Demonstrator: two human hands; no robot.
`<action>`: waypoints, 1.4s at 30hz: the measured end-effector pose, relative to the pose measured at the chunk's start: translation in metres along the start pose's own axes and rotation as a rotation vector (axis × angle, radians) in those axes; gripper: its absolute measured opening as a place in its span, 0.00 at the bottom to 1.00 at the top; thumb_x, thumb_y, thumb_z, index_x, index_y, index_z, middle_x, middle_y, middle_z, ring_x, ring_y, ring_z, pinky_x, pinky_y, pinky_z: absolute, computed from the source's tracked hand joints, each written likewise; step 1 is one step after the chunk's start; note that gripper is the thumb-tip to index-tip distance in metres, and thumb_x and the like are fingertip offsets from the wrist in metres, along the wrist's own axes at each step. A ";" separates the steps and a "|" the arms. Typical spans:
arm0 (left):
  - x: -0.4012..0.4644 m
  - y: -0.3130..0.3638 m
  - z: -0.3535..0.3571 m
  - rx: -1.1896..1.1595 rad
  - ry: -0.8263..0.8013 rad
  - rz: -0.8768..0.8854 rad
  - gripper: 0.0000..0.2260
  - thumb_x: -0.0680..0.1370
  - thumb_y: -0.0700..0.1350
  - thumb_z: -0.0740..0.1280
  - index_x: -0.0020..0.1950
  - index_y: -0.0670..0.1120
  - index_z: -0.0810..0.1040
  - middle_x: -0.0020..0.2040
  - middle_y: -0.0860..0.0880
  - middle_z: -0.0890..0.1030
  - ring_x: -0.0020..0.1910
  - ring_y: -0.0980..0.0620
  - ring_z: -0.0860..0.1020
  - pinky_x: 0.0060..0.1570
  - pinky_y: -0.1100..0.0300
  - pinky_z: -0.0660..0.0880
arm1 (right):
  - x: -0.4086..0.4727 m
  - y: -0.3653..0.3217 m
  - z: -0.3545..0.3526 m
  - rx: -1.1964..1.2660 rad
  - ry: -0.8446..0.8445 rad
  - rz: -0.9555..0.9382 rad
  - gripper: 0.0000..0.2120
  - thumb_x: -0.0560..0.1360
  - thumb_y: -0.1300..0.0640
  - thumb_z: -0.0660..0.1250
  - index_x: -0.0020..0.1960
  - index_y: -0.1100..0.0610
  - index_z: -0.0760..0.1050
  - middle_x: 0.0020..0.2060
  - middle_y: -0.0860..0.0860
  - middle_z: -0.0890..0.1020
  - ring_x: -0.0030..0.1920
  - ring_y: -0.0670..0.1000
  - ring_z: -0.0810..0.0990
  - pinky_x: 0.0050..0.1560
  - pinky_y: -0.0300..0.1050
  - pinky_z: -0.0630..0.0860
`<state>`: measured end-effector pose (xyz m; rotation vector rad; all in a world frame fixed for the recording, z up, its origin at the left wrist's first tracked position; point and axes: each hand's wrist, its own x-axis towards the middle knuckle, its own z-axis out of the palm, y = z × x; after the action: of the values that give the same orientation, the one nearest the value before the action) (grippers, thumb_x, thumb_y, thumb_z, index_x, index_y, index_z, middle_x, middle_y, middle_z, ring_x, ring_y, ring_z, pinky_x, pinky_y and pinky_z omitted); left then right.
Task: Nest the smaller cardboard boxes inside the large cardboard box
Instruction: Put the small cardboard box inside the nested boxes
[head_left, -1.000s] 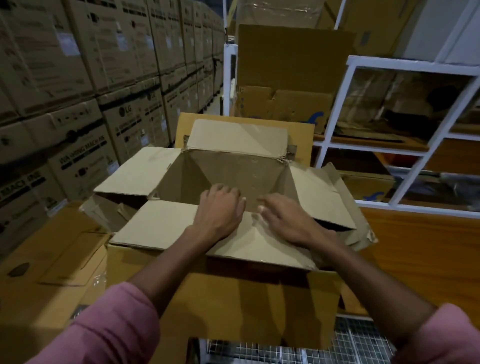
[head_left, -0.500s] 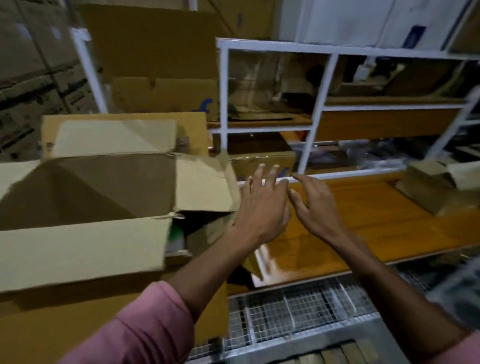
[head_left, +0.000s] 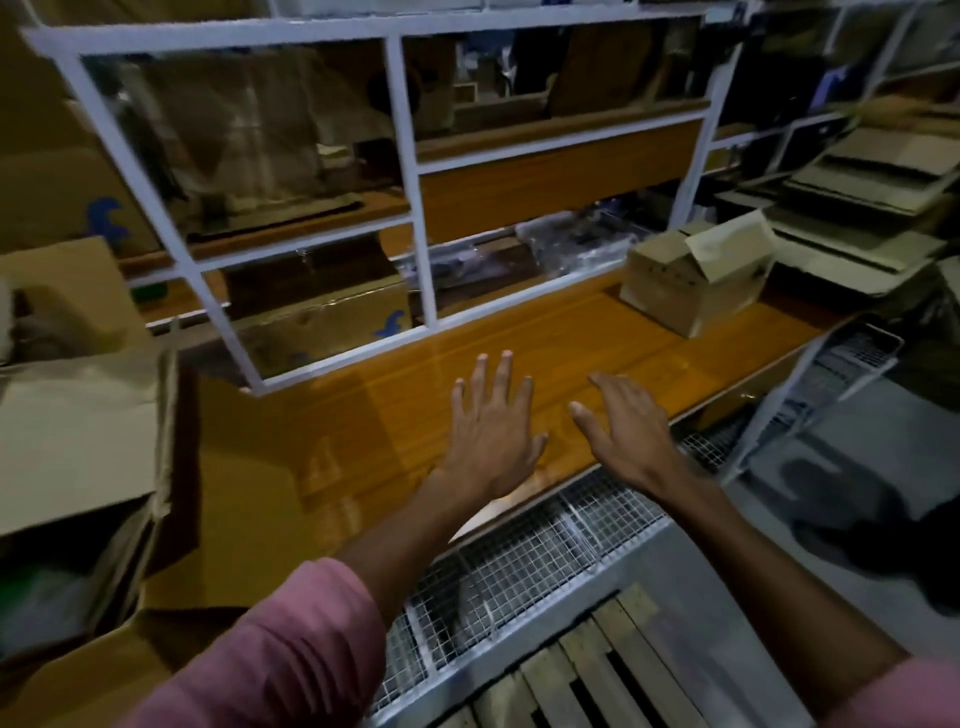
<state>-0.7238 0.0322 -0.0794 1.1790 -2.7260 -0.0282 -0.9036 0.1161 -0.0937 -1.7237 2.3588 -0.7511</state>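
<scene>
The large cardboard box (head_left: 78, 441) fills the left edge of the head view, its pale flap folded out and its inside mostly hidden. A smaller cardboard box (head_left: 691, 280) with one flap raised stands on the orange wooden shelf (head_left: 389, 415) at the upper right. My left hand (head_left: 491, 431) hovers over the shelf with fingers spread and nothing in it. My right hand (head_left: 623, 431) is beside it, also spread and empty. Both hands are well short of the smaller box.
A white metal rack frame (head_left: 410, 171) rises behind the shelf, with cardboard and plastic-wrapped goods behind it. Flattened cartons (head_left: 872, 208) are stacked at the far right. Wire mesh (head_left: 519, 561) and a wooden pallet (head_left: 597, 675) lie below the shelf edge.
My view has swung right, away from the large box. Both hands left its flaps and moved right over the orange shelf, fingers spreading. The smaller box came into view.
</scene>
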 end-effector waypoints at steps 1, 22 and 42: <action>0.009 0.005 0.005 0.003 0.000 0.012 0.34 0.81 0.63 0.59 0.82 0.50 0.53 0.83 0.44 0.41 0.81 0.39 0.38 0.77 0.34 0.46 | 0.002 0.009 0.001 0.005 -0.001 0.015 0.40 0.78 0.30 0.46 0.79 0.55 0.63 0.77 0.57 0.67 0.78 0.59 0.61 0.76 0.61 0.59; 0.287 0.063 0.086 -0.103 -0.074 0.136 0.36 0.82 0.64 0.57 0.83 0.50 0.48 0.83 0.44 0.37 0.80 0.38 0.36 0.76 0.34 0.42 | 0.195 0.190 -0.011 -0.098 -0.005 0.167 0.43 0.77 0.25 0.42 0.81 0.52 0.58 0.81 0.54 0.60 0.81 0.58 0.54 0.76 0.65 0.57; 0.498 0.147 0.162 -0.092 -0.272 0.064 0.35 0.82 0.64 0.55 0.83 0.50 0.47 0.83 0.45 0.37 0.80 0.38 0.37 0.75 0.34 0.42 | 0.413 0.390 -0.047 -0.049 0.037 0.249 0.36 0.81 0.32 0.45 0.81 0.52 0.57 0.82 0.56 0.54 0.81 0.64 0.50 0.77 0.68 0.53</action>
<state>-1.1915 -0.2362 -0.1518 1.1362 -2.9558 -0.3248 -1.3974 -0.1611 -0.1557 -1.4060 2.5725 -0.6945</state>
